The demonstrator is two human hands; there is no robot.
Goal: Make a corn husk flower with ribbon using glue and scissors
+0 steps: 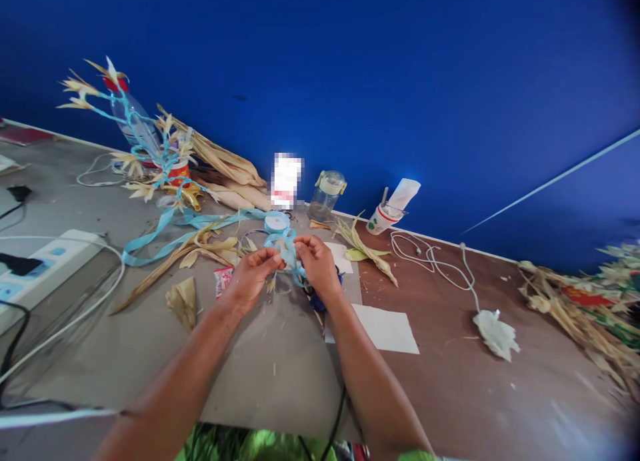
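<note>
My left hand point(253, 274) and my right hand point(319, 264) meet above the middle of the table, fingertips pinched. Between them they hold a light blue ribbon point(287, 249), which loops over and hangs below my right fingers. Some pale material shows within the loops, too small to name. Just behind my fingers sits a roll of blue ribbon point(276, 222). Dry corn husks point(203, 242) lie left of my left hand, with a small red-and-white packet point(223, 281) near that wrist. A dark blue object point(316, 302) is partly hidden beneath my right hand.
A ribbon-wrapped branch with husk flowers point(165, 157) stands at the back left, by a plastic bottle point(131, 114). A glass jar point(327, 195) and a paper cup point(383, 219) stand along the wall. White paper point(387, 327), cables point(445, 274) and a power strip point(55, 264) lie around.
</note>
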